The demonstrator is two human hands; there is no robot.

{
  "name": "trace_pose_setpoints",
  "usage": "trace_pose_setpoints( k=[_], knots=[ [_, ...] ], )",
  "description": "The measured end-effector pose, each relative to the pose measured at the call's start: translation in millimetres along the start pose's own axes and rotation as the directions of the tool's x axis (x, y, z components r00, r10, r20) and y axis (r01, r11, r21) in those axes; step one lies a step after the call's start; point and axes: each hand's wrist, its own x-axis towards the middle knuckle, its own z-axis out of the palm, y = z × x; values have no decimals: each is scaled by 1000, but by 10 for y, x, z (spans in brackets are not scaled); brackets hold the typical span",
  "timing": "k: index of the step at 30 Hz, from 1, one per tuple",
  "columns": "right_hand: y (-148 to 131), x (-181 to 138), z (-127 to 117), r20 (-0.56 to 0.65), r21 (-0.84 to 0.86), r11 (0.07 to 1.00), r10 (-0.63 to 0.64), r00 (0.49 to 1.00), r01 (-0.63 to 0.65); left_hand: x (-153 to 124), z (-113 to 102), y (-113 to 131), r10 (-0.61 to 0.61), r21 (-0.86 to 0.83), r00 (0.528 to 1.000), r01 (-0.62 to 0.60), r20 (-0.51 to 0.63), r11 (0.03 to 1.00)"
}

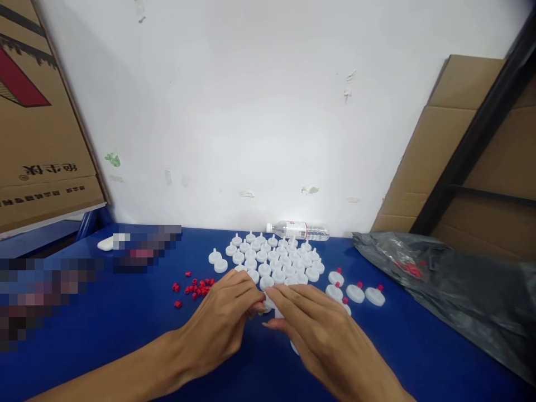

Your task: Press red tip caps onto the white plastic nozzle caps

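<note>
My left hand [226, 307] is closed, its fingertips pinching a small red cap [263, 298], mostly hidden. Right beside it, my right hand [318, 321] grips a white spouted lid [280, 314], partly covered by the fingers. The fingertips of both hands nearly meet. Beyond them stands a cluster of several white spouted lids [263, 255], spouts up. Loose red caps [201, 288] lie to the left of my left hand. To the right of my right hand, several white lids with red caps on their spouts [355, 293] rest on the table.
The blue table [159, 318] meets a white wall. A clear bottle [295, 230] lies on its side behind the lids. A dark plastic bag [452, 290] covers the right side, with a clear bag of red pieces [408, 268] on it. Cardboard boxes [42, 128] stand left; a white object [108, 243] lies far left.
</note>
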Motion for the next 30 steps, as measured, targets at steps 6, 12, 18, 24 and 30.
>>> trace_pose_setpoints(
  k=[6, 12, 18, 24, 30],
  knots=[
    [-13, 24, 24, -31, -73, 997, -40, 999, 37, 21, -50, 28, -6, -31, 1000, 7, 25, 1000],
    [84, -41, -48, 57, 84, 995, 53, 997, -57, 55, -57, 7, 123, 79, 992, -125, 32, 989],
    [104, -51, -82, 91, 149, 984, 86, 992, -99, 51, -74, 25, 217, 309, 976, -216, 30, 926],
    [15, -13, -61, 25, 137, 990, 43, 999, -46, 8, -22, 102, 118, 205, 990, -99, -82, 974],
    [-18, 14, -13, -65, 22, 999, -25, 998, 26, -9, 35, 126, 1, 121, 995, 10, -96, 993]
  ],
)
